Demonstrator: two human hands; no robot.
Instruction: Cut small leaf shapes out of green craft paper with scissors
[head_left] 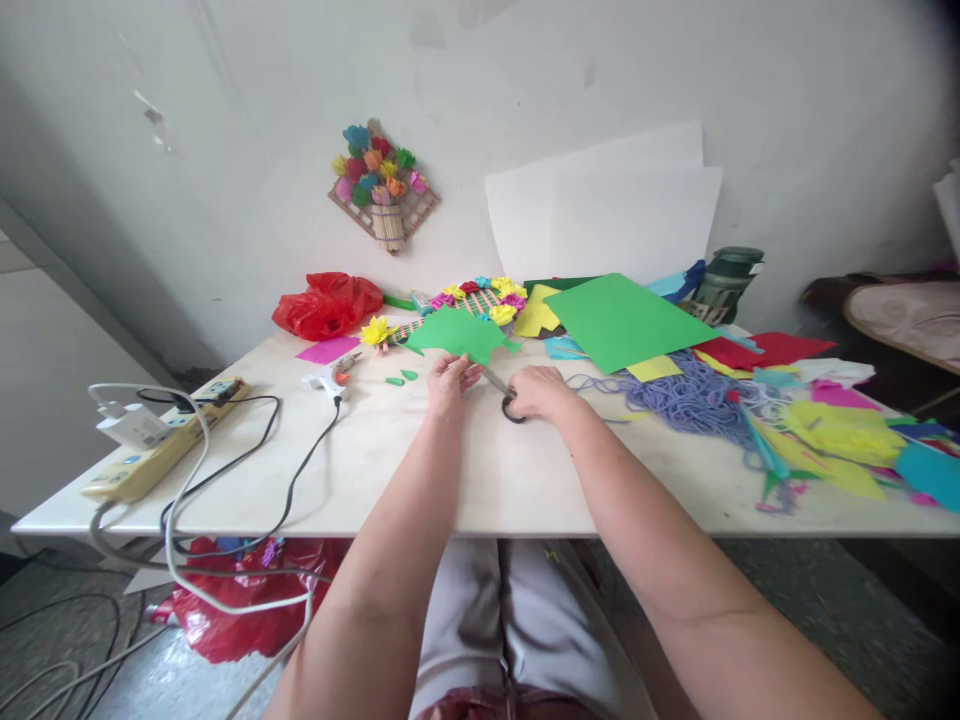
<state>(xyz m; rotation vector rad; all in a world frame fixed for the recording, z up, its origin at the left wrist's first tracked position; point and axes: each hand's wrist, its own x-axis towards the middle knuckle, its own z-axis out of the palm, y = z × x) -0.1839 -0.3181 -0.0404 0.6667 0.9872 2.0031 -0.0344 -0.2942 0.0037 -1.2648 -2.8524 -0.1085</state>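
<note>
the green paper is out in front of me, over the table. my left hand is at its near edge, thumb and fingers drawn together in a pinch on it. my right hand, just right of the paper's near edge, is curled round the scissors; one black loop shows by my fingers, and the blades point at the paper. how wide they gape, and whether they have any paper between them, i cannot tell.

i judge my left fingertips most at risk: they sit close to the blades, so a slip could nick me. i pinch only one edge, so the paper could swing or buckle if the blades push it, and a cut could go crooked.

left of the paper's near edge lie two green bits, small and loose; a sweep of my arm could scatter them. farther left of the paper is the glue gun; if it is hot, which i cannot see, a careless reach could burn me. right of the paper is a big sheet, and nearer me the yarn, whose stray strands could snag in the scissors.
</note>
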